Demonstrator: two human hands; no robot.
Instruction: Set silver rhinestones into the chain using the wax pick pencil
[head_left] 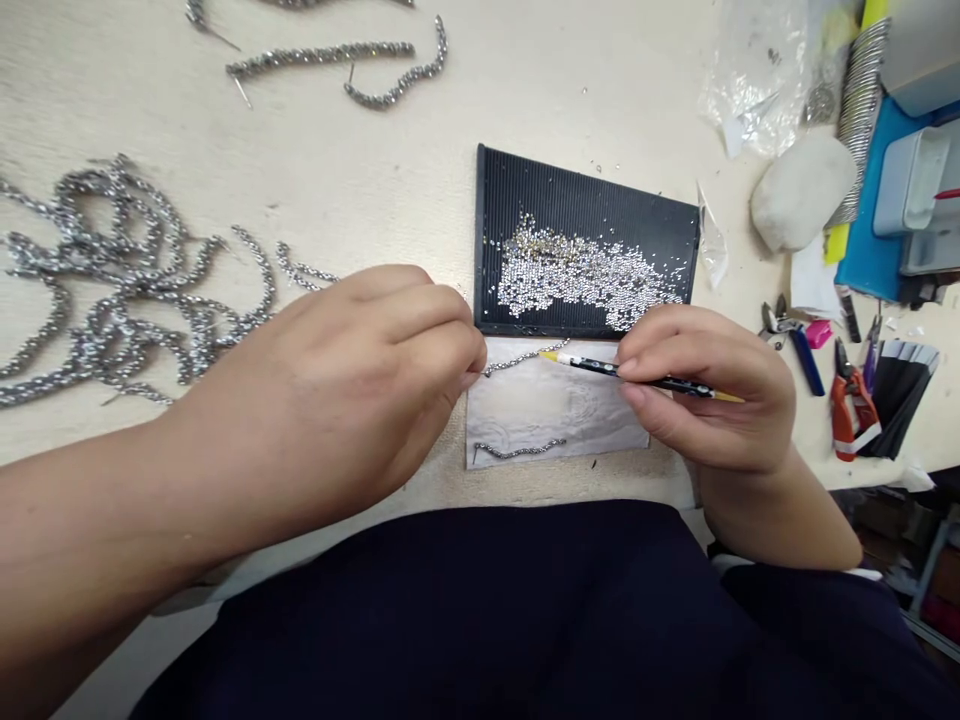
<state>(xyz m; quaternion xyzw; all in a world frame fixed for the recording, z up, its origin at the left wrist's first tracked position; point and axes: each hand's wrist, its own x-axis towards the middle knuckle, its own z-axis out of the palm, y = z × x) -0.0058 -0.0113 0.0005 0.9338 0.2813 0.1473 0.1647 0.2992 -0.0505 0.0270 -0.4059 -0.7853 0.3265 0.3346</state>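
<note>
Left hand [337, 380] pinches the left end of a thin silver strip [525, 357], fingers closed on it. The strip lies across the top of the grey mat [555, 410], at 6 o'clock of the black ridged tray [585, 190]. Right hand [705, 390] is closed around a black pen tool [645, 378], yellow tip touching the strip. Loose rhinestones [585, 270] fill the tray. A second strip [517, 451] sits on the mat at 6 o'clock. A pile of strips [112, 280] is at 9 o'clock, red pliers [847, 400] at 3 o'clock.
</note>
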